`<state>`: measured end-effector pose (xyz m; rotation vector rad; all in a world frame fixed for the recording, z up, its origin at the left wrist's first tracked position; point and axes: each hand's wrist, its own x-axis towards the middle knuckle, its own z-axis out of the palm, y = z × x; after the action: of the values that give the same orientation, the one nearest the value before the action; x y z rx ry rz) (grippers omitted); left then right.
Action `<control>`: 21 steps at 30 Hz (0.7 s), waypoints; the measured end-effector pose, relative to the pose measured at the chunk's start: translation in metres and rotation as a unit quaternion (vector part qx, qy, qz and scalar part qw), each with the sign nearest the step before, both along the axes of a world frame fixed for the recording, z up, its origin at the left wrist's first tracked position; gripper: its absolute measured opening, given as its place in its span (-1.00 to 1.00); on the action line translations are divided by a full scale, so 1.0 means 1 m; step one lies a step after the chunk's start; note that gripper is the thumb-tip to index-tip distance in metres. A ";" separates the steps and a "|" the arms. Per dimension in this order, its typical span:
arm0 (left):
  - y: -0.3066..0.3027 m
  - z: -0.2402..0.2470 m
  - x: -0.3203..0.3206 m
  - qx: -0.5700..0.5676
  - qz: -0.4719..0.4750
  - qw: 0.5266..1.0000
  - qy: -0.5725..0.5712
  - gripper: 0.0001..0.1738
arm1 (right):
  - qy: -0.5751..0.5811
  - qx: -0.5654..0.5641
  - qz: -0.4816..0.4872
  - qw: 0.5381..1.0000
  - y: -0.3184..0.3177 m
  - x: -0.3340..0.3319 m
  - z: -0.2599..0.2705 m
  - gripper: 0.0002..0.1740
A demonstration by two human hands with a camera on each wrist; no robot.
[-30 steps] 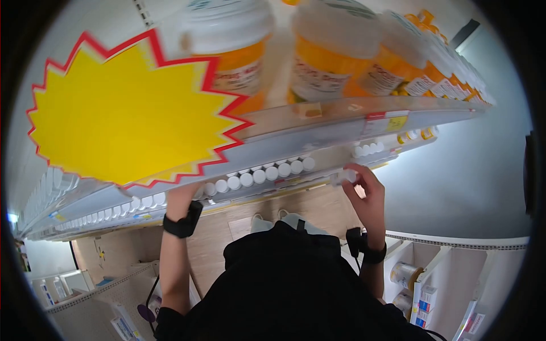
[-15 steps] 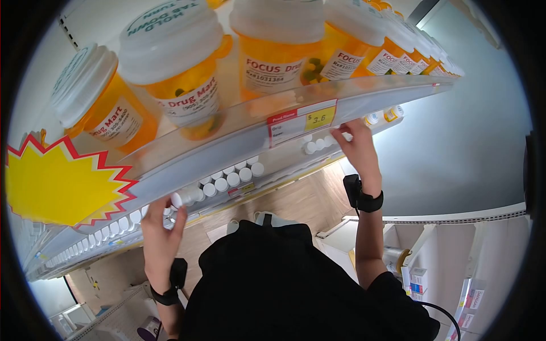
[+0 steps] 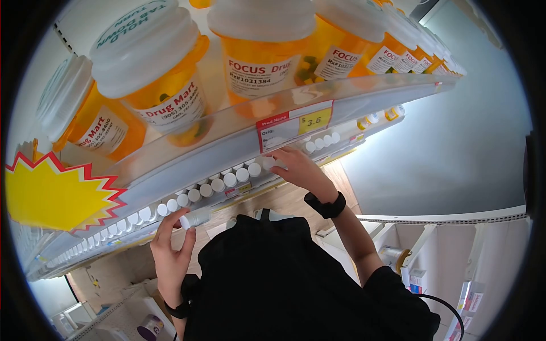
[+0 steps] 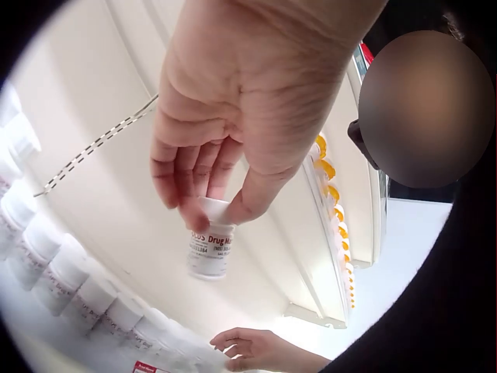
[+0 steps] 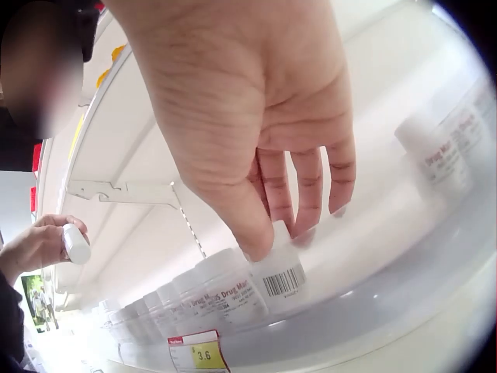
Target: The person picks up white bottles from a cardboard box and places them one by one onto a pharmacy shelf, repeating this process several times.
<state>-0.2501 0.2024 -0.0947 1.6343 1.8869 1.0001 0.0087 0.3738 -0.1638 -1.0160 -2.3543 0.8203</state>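
Observation:
My left hand (image 3: pixel 169 250) pinches a small white pill bottle (image 4: pixel 210 252) by its cap, between thumb and fingers. In the head view this bottle (image 3: pixel 198 218) is tilted, out in front of the lower shelf's row. The right hand (image 3: pixel 304 171) reaches under the upper shelf to the right end of a row of white pill bottles (image 3: pixel 218 184). In the right wrist view its thumb and fingers grip the top of the end bottle (image 5: pixel 279 272), whose barcode faces out. That bottle stands right beside its neighbour behind the shelf's clear front lip.
Large orange pill bottles (image 3: pixel 259 68) with white caps line the upper shelf, above both hands. A price tag (image 3: pixel 296 125) and a yellow starburst sign (image 3: pixel 60 190) hang off its edge. More white bottles (image 3: pixel 322 142) stand farther right. Shelving (image 3: pixel 398 227) also stands behind the person.
The left hand has drawn its bottle from the row toward the body. My right hand, farther right half a second ago, has moved left to the row's end bottle.

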 end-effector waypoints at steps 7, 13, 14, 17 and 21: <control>0.000 -0.005 0.001 -0.012 0.015 1.000 -0.008 -0.64 | -0.033 -0.067 0.024 0.997 0.003 -0.001 -0.006 -0.63; 0.004 -0.007 0.005 -0.016 -0.007 1.000 -0.004 -0.63 | -0.007 -0.062 0.020 0.998 0.000 0.002 -0.012 -0.61; 0.005 -0.008 0.006 -0.003 -0.018 1.000 -0.015 -0.63 | -0.006 -0.062 0.019 0.998 -0.002 0.004 -0.009 -0.61; 0.015 -0.004 0.016 0.026 -0.061 0.998 -0.018 -0.58 | -0.025 -0.038 -0.051 0.998 -0.013 0.009 0.022 -0.58; 0.037 -0.006 0.045 0.032 -0.081 0.995 -0.054 -0.54 | 0.072 -0.063 0.044 0.994 -0.035 -0.004 0.055 -0.51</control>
<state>-0.2048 0.2399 -0.1005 1.7034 1.6401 1.0678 0.0051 0.3387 -0.1086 -0.8759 -2.2624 1.0512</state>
